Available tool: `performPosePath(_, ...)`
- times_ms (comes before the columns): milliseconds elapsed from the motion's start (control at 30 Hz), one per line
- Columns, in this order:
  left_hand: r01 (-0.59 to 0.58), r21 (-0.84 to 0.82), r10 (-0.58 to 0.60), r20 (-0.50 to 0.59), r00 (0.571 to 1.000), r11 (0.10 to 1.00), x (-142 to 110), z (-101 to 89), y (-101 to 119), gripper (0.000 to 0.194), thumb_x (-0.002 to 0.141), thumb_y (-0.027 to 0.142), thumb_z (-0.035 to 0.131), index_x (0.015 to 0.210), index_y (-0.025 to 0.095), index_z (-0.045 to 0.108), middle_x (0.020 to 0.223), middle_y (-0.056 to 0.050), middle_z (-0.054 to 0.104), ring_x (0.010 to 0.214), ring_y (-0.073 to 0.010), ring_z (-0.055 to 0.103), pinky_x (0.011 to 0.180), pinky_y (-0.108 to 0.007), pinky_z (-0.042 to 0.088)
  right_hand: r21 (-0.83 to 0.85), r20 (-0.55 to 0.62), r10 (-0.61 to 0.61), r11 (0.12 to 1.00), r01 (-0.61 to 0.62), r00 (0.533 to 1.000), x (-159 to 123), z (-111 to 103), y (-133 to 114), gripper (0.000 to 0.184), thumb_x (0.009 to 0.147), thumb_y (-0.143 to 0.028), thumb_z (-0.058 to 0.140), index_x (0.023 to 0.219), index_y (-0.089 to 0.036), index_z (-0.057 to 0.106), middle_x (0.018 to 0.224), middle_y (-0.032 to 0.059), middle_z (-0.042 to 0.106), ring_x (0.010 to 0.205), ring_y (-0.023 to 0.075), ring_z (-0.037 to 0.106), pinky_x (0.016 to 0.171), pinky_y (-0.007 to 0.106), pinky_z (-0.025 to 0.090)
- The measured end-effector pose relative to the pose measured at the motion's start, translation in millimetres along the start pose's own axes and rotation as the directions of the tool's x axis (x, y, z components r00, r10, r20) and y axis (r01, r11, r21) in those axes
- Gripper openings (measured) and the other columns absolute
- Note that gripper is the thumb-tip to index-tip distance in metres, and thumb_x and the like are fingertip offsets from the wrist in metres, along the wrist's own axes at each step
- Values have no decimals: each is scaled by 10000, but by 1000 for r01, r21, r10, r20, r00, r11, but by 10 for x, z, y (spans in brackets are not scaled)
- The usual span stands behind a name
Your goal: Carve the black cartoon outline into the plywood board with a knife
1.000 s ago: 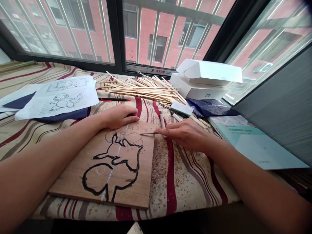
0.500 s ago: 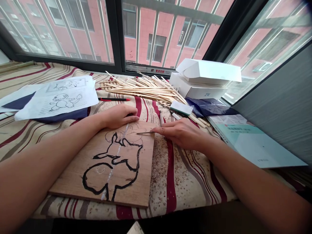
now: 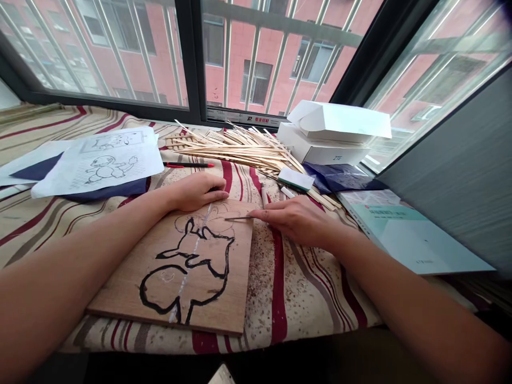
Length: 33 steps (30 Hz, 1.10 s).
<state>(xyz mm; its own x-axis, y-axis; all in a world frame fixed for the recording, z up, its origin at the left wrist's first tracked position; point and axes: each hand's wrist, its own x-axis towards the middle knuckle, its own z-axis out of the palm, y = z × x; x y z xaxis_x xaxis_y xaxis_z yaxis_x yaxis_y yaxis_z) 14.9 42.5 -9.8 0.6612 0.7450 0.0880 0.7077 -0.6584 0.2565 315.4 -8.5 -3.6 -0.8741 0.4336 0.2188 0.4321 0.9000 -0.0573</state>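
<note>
Head view: the left hand (image 3: 196,192) rests open on the top edge of the plywood board (image 3: 224,304), steadying it, while the right hand (image 3: 296,220) pinches a thin stick (image 3: 238,217) low against the black-outlined drawing (image 3: 194,246). The board lies near the front edge of the striped cloth (image 3: 276,298).

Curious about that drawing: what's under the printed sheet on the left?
A dark blue sheet pokes out along the lower edge of the printed sheet, and both lie on striped cloth. Whatever is directly beneath the sheet's middle is covered and cannot be seen.
</note>
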Motion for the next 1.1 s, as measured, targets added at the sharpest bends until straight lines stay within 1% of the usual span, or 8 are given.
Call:
performPosePath(133, -3, 0, 3, -1, 1000, 1000, 1, 2, -8, 352, 981, 464, 496, 721, 228, 472, 710, -17, 589, 663, -183, 507, 661, -310, 351, 33, 8, -13, 999, 12, 1000, 1, -11, 32, 406, 1046, -142, 510, 1370, -209, 747, 1071, 93, 817, 804, 139, 712, 648, 244, 405)
performPosePath(267, -17, -19, 17, -1, 1000, 1000, 0, 0, -18, 345, 970, 463, 482, 718, 229, 465, 709, -21, 580, 664, -184, 496, 658, -313, 346, 27, 17, -13, 1000, 13, 1000, -1, -21, 49, 405, 1063, -159, 493, 1379, -212, 740, 1058, 88, 815, 791, 132, 701, 640, 245, 386)
performPosePath(400, -8, -19, 9, 4, 1000, 1000, -4, -4, -19, 359, 966, 495, 463, 724, 231, 460, 722, -26, 580, 667, -188, 495, 655, -318, 335, 24, -1, -6, 1000, 6, 1000, -30, -36, 64, 420, 1037, -117, 512, 1369, -219, 748, 1019, 68, 816, 758, 124, 680, 639, 244, 376)
performPosePath(633, -3, -18, 4, 12, 1000, 1000, 2, -2, 0, 361, 957, 504, 447, 721, 231, 455, 722, -28, 573, 671, -190, 492, 659, -321, 333, 35, 16, -20, 999, 19, 1000, -23, -60, 47, 418, 1042, -118, 515, 1384, -210, 738, 1013, 79, 809, 774, 129, 688, 648, 245, 386)
performPosePath(767, 0, -9, 0, 12, 1000, 1000, -2, -6, 1, 360, 960, 500, 452, 721, 231, 454, 723, -27, 579, 672, -188, 496, 658, -319, 337, 19, 24, -26, 999, 26, 999, 3, -64, 24, 422, 1040, -116, 499, 1380, -192, 738, 1087, 84, 817, 801, 136, 704, 653, 250, 394)
performPosePath(900, 4, -7, -4, 8, 1000, 1000, -7, -11, -2, 360, 968, 495, 457, 724, 230, 465, 730, -31, 595, 673, -190, 507, 647, -317, 347, 3, -5, -19, 1000, 19, 1000, -34, -73, 61, 419, 1030, -106, 508, 1349, -210, 759, 1006, 69, 819, 754, 125, 683, 628, 247, 374)
performPosePath(1033, 1, 4, -1, 13, 1000, 1000, -1, -10, -4, 362, 973, 484, 474, 716, 230, 465, 720, -28, 594, 663, -186, 508, 647, -317, 352, -29, -36, -40, 999, 39, 999, -64, -70, 93, 439, 1010, -73, 505, 1336, -207, 767, 1018, 77, 815, 745, 129, 675, 622, 253, 365)
performPosePath(1100, 6, 5, -6, 9, 1000, 1000, 1, -7, -6, 360, 974, 482, 470, 716, 230, 463, 720, -28, 593, 663, -187, 506, 648, -318, 350, -25, -35, -54, 998, 53, 998, -64, -72, 99, 439, 1017, -77, 503, 1343, -214, 764, 987, 66, 810, 724, 121, 656, 611, 251, 348)
